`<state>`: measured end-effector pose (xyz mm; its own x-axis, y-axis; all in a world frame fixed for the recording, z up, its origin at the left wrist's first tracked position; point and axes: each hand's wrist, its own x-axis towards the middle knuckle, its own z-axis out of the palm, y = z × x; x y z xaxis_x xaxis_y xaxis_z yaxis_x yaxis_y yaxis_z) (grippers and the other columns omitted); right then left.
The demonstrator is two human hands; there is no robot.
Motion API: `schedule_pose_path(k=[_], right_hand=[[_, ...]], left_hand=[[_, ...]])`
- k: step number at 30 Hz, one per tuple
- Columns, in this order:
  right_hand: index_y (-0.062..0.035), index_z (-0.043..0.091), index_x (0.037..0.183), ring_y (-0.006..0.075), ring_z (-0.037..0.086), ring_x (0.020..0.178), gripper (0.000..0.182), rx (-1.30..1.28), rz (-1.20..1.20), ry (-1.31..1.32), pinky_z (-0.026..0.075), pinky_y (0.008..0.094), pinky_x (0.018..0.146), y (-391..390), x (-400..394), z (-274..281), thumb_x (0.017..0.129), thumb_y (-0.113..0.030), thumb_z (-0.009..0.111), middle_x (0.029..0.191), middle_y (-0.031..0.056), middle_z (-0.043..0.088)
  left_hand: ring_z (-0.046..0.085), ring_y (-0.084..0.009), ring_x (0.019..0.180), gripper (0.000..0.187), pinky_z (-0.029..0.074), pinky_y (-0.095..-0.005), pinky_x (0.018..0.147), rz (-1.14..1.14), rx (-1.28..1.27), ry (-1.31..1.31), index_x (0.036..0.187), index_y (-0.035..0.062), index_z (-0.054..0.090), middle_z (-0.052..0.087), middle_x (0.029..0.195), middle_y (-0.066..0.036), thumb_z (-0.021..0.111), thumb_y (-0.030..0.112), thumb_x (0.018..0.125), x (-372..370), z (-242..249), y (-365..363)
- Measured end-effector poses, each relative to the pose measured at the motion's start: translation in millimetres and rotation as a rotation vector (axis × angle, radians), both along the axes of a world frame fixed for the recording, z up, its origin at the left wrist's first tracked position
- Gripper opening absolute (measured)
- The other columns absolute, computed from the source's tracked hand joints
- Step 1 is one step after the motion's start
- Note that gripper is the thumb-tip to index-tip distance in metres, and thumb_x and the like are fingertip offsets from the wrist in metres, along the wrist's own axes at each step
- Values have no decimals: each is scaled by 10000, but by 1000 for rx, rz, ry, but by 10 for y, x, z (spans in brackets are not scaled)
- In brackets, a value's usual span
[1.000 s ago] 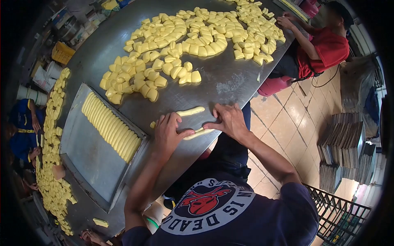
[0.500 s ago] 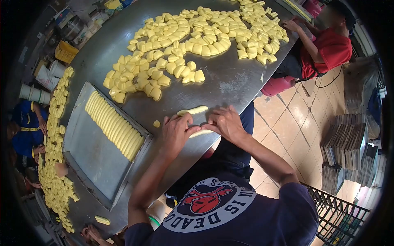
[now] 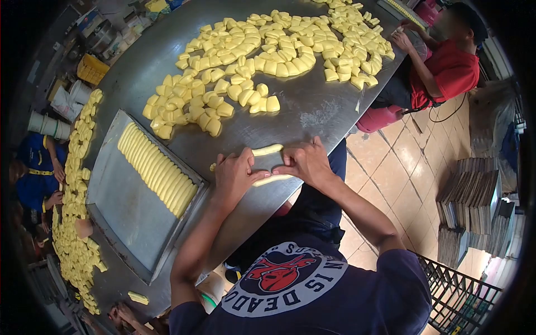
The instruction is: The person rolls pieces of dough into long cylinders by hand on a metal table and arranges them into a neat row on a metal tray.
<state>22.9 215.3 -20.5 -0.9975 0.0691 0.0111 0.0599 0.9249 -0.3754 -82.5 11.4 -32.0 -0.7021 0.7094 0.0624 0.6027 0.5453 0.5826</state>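
Note:
Near the table's front edge, a pale yellow dough strip lies under my two hands. My left hand holds its left part, thumb stretched along the dough and fingers bent. My right hand has its thumb and curled fingers on the right part; the thumb tips almost meet. Just beyond, a second dough strip rests on the metal, its left end hidden behind my left hand. A small dough bit sits beside the left fingers. To the left, a metal tray carries a row of dough strips.
Many cut dough pieces spread over the steel table; another heap lines the far left side. A person in a red shirt sits at the upper right. Another person in blue is at the left. A black crate stands lower right.
My left hand has shifted slightly left, now partly covering the small dough bit. My right hand stays almost in place on the strip, its fingers slightly changed.

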Motion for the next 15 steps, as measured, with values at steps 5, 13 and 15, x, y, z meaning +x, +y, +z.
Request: schedule_pose_path(k=[5, 13, 15], right_hand=[[-125, 540, 678, 243, 597, 710, 543, -5, 63, 172, 339, 373, 768, 119, 0, -155, 787, -611, 756, 671, 36, 598], [-118, 521, 664, 243, 591, 724, 571, -62, 56, -35, 340, 372, 773, 59, -30, -54, 769, -623, 766, 678, 36, 587], [-110, 535, 667, 253, 585, 694, 562, 43, 18, 187, 348, 372, 789, 79, -40, -82, 770, -607, 778, 666, 38, 596]], left_hand=[[595, -247, 636, 529, 393, -412, 719, -57, 93, 183, 792, 119, 531, 547, 588, -2, 928, 434, 641, 9, -194, -69], [604, -250, 665, 545, 418, -406, 750, -60, -21, 119, 772, 118, 536, 565, 611, 13, 868, 542, 682, -39, -33, -31], [574, -259, 633, 545, 410, -413, 698, -23, 20, 175, 717, 115, 498, 515, 582, -5, 911, 466, 665, -34, -47, -20]])
